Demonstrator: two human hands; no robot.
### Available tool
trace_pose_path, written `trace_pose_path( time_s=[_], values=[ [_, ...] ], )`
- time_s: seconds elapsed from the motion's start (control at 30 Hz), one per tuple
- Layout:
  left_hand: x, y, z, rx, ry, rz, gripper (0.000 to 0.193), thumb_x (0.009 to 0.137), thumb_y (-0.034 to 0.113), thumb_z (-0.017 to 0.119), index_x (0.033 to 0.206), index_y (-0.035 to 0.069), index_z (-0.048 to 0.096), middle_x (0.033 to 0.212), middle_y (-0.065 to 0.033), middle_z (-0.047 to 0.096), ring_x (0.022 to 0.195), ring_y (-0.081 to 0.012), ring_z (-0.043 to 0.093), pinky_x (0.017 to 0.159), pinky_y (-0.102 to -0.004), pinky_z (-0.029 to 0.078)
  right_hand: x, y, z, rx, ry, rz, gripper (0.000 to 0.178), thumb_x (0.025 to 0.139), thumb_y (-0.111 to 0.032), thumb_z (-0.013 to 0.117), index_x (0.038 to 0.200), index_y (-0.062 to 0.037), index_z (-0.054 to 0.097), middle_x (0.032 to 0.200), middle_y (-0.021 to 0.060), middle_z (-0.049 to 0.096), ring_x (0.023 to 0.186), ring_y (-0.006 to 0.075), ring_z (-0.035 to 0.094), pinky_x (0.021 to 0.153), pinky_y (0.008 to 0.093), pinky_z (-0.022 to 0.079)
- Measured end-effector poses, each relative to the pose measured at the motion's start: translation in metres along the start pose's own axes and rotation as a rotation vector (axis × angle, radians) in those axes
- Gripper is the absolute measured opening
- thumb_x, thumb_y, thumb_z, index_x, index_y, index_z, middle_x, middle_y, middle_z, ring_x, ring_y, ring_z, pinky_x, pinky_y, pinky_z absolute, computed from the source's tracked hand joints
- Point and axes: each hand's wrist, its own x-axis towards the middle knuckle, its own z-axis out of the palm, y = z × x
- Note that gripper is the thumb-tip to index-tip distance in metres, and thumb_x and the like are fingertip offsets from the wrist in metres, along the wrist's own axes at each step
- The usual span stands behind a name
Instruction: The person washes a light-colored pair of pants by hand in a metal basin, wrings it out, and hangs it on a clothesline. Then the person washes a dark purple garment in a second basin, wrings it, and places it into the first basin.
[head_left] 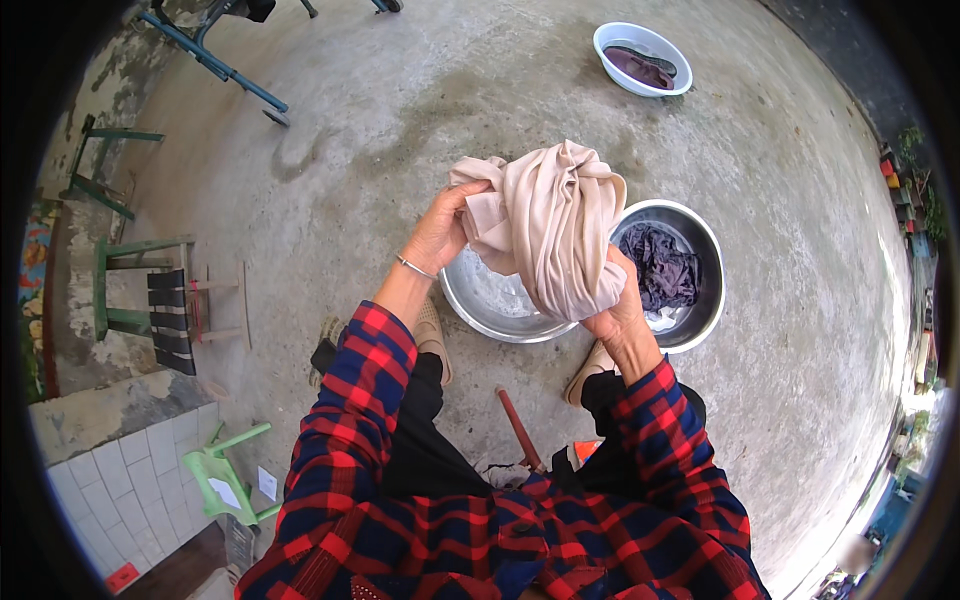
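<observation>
A bunched, folded beige cloth hangs between my hands, above a metal basin of cloudy, sudsy water. My left hand is closed on the cloth's left end, thumb on top. At its lower right, my right hand grips the cloth from beneath and the side; some of those fingers are hidden. The cloth covers much of the basin's far side. Touching distance to the right stands a second metal basin, holding a wet dark purple garment.
On the concrete floor farther off sits a light blue basin with dark cloth in water. Wooden chairs and a blue metal frame stand at the left. A green plastic stool is at lower left. A red stick lies between my feet.
</observation>
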Motion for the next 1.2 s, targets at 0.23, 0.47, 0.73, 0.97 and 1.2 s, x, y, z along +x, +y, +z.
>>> trace_pose_path(
  time_s=[0.23,0.47,0.73,0.97,1.2],
  values=[
    [0.005,0.005,-0.024,-0.369,-0.253,-0.136,0.055,0.084,0.011,0.065,0.136,0.004,0.046,0.135,-0.0109,0.054,0.123,-0.0258,0.054,0.109,-0.0443,0.039,0.000,-0.004,0.006,0.210,-0.086,-0.058,0.042,0.098,-0.025,0.051,0.135,-0.0044,0.049,0.132,0.0128,0.059,0.117,0.0283,0.060,0.104,0.0450,0.047],
    [-0.005,0.000,-0.002,-0.074,-0.405,-0.046,0.070,0.080,0.008,0.074,0.141,0.003,0.040,0.139,-0.0111,0.050,0.131,-0.0258,0.047,0.111,-0.0387,0.037,0.001,-0.006,0.013,0.256,-0.156,-0.121,0.046,0.101,-0.031,0.047,0.139,-0.0050,0.046,0.136,0.0118,0.056,0.123,0.0282,0.056,0.107,0.0452,0.044],
    [0.009,-0.020,-0.017,-0.133,-0.331,-0.067,0.060,0.087,0.034,0.072,0.136,0.010,0.048,0.133,-0.0074,0.057,0.126,-0.0234,0.052,0.107,-0.0400,0.044,0.000,-0.008,0.010,0.256,-0.140,-0.068,0.045,0.100,-0.033,0.048,0.136,-0.0046,0.050,0.133,0.0125,0.058,0.121,0.0286,0.057,0.106,0.0453,0.045],
    [0.001,-0.030,-0.034,0.798,-0.147,0.553,0.055,0.086,0.029,0.071,0.133,0.009,0.051,0.130,-0.0083,0.059,0.121,-0.0232,0.055,0.107,-0.0368,0.042,0.001,0.022,-0.002,0.303,-0.190,0.186,0.040,0.098,-0.025,0.051,0.130,-0.0012,0.054,0.126,0.0150,0.062,0.113,0.0283,0.062,0.101,0.0450,0.049],
    [-0.024,0.006,0.033,1.088,-0.183,0.646,0.046,0.084,0.020,0.069,0.126,0.006,0.057,0.127,-0.0105,0.058,0.118,-0.0232,0.054,0.103,-0.0353,0.042,-0.005,0.040,-0.001,0.296,-0.101,0.290,0.043,0.096,-0.026,0.053,0.129,0.0012,0.053,0.125,0.0167,0.062,0.112,0.0290,0.063,0.101,0.0437,0.050]
  ],
)
